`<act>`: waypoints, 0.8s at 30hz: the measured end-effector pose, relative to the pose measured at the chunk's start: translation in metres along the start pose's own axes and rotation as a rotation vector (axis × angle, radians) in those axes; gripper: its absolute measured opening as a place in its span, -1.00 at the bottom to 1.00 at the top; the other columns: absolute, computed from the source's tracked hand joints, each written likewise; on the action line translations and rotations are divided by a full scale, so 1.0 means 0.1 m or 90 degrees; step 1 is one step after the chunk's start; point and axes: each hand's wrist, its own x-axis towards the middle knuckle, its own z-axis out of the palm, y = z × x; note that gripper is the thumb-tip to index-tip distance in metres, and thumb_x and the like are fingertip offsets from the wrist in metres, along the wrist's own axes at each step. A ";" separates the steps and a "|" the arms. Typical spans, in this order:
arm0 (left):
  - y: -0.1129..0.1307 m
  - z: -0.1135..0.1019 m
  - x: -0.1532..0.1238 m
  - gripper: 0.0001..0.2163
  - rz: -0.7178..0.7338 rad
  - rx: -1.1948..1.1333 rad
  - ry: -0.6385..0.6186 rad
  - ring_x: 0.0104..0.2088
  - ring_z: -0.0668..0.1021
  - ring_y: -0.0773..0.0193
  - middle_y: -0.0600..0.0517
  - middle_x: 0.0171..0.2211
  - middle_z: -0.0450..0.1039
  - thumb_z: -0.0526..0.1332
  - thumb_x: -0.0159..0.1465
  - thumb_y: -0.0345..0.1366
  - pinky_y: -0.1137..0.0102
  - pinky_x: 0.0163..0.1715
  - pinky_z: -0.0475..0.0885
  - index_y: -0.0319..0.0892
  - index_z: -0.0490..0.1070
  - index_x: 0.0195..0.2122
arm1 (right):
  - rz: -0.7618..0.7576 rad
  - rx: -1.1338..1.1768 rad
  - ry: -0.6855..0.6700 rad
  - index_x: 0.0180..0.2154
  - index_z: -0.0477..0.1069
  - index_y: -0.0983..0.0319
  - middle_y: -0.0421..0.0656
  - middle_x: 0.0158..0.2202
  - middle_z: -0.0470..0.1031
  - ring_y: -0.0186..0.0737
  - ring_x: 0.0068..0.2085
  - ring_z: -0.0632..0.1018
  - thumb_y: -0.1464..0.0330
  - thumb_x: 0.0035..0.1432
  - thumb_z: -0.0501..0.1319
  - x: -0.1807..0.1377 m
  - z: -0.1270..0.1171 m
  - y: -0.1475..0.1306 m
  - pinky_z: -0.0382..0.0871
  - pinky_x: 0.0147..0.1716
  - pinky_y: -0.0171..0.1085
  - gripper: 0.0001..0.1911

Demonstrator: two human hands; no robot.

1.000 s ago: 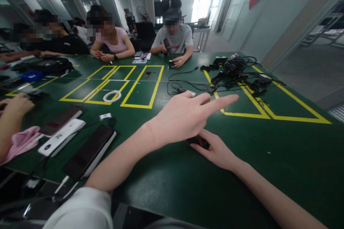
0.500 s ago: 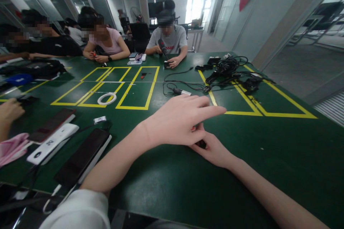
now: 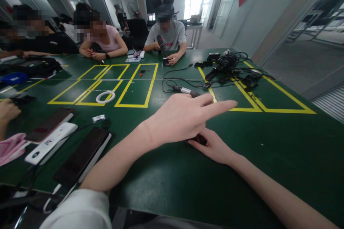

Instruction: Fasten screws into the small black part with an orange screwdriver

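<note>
My left hand (image 3: pixel 180 118) reaches in from the lower left, palm down. One finger points out to the right while the others curl down over a small dark part (image 3: pixel 200 139); its thumb and what it grips, if anything, are hidden. From the right, my right hand (image 3: pixel 215 146) pinches that dark part between thumb and fingers, close under the left hand, just above or on the green table (image 3: pixel 166 182). Just beyond the left knuckles is a black and silver cylindrical tool (image 3: pixel 185 90) with a cable at its end; whether it touches the hand I cannot tell.
Left of my arm lie a phone on a white block (image 3: pixel 83 154), a white power bank (image 3: pixel 51 142) and another phone (image 3: pixel 50 124). A white tape roll (image 3: pixel 105 96) and a black cable heap (image 3: pixel 228 66) sit farther off. Opposite, a person holds a power driver (image 3: pixel 161 43).
My left hand's pointing finger has stretched farther right, and its thumb has gone out of sight. The orange spot between my hands is now covered. The view has shifted slightly.
</note>
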 end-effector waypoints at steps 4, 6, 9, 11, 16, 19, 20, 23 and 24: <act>0.02 -0.01 0.01 -0.46 0.021 -0.011 -0.003 -0.19 0.55 0.22 -0.07 -0.04 0.50 0.05 0.38 -0.40 0.37 -0.19 0.39 -0.09 0.19 0.39 | 0.002 0.020 0.010 -0.17 0.49 0.20 -0.12 -0.31 0.57 -0.14 -0.36 0.55 0.27 0.33 0.23 0.00 0.00 -0.02 0.45 -0.36 -0.21 -0.85; 0.01 -0.02 0.02 -0.47 0.035 -0.019 0.003 -0.16 0.54 0.19 -0.09 -0.02 0.49 0.06 0.38 -0.40 0.34 -0.15 0.40 -0.11 0.20 0.39 | 0.006 0.021 0.012 -0.21 0.49 0.21 -0.11 -0.31 0.56 -0.13 -0.36 0.55 0.26 0.33 0.24 0.00 0.00 -0.01 0.45 -0.37 -0.21 -0.85; 0.01 -0.02 0.02 -0.45 0.020 -0.009 0.000 -0.19 0.53 0.21 -0.07 -0.03 0.47 0.05 0.38 -0.44 0.34 -0.19 0.40 -0.07 0.16 0.41 | 0.012 0.011 0.003 -0.21 0.49 0.20 -0.13 -0.37 0.55 -0.14 -0.39 0.53 0.27 0.33 0.24 -0.01 0.01 0.02 0.42 -0.41 -0.22 -0.87; 0.01 -0.01 0.02 -0.46 0.018 -0.005 -0.004 -0.21 0.53 0.21 -0.07 -0.05 0.48 0.05 0.38 -0.43 0.35 -0.21 0.39 -0.07 0.19 0.39 | 0.009 0.010 0.009 -0.19 0.50 0.20 -0.14 -0.37 0.55 -0.14 -0.39 0.53 0.27 0.32 0.24 -0.01 0.02 0.03 0.43 -0.41 -0.22 -0.86; 0.02 0.01 0.03 -0.55 0.048 0.010 0.021 -0.13 0.53 0.15 -0.12 -0.02 0.48 0.11 0.36 -0.42 0.31 -0.12 0.38 -0.13 0.32 0.28 | -0.001 0.018 0.027 -0.22 0.49 0.20 -0.12 -0.31 0.57 -0.13 -0.36 0.55 0.26 0.32 0.24 0.00 0.01 0.00 0.45 -0.37 -0.22 -0.85; 0.02 0.01 0.03 -0.53 0.056 0.027 0.017 -0.17 0.55 0.20 -0.10 -0.03 0.48 0.12 0.35 -0.46 0.34 -0.14 0.38 -0.13 0.32 0.29 | 0.007 0.009 0.009 -0.24 0.49 0.19 -0.16 -0.36 0.55 -0.16 -0.41 0.52 0.30 0.31 0.24 0.01 0.00 -0.02 0.41 -0.41 -0.23 -0.89; 0.02 0.02 0.03 -0.55 0.055 0.027 0.019 -0.18 0.55 0.21 -0.09 -0.05 0.48 0.12 0.36 -0.46 0.35 -0.15 0.38 -0.13 0.33 0.28 | 0.008 0.007 0.005 -0.22 0.50 0.19 -0.15 -0.36 0.56 -0.15 -0.40 0.53 0.30 0.31 0.24 0.01 0.00 -0.01 0.41 -0.40 -0.22 -0.90; 0.01 0.03 0.04 -0.62 0.051 0.013 0.045 -0.14 0.55 0.16 -0.11 -0.06 0.50 0.10 0.40 -0.39 0.31 -0.13 0.39 -0.15 0.39 0.23 | -0.001 0.013 0.017 -0.21 0.50 0.19 -0.13 -0.31 0.57 -0.14 -0.36 0.54 0.29 0.32 0.24 0.01 0.01 0.00 0.42 -0.37 -0.22 -0.88; 0.01 0.03 0.04 -0.63 0.052 0.010 0.053 -0.13 0.55 0.15 -0.12 -0.05 0.50 0.10 0.40 -0.38 0.30 -0.13 0.39 -0.16 0.40 0.21 | -0.005 0.014 0.020 -0.21 0.50 0.19 -0.13 -0.30 0.57 -0.14 -0.36 0.54 0.29 0.32 0.23 0.01 0.01 0.01 0.41 -0.37 -0.22 -0.88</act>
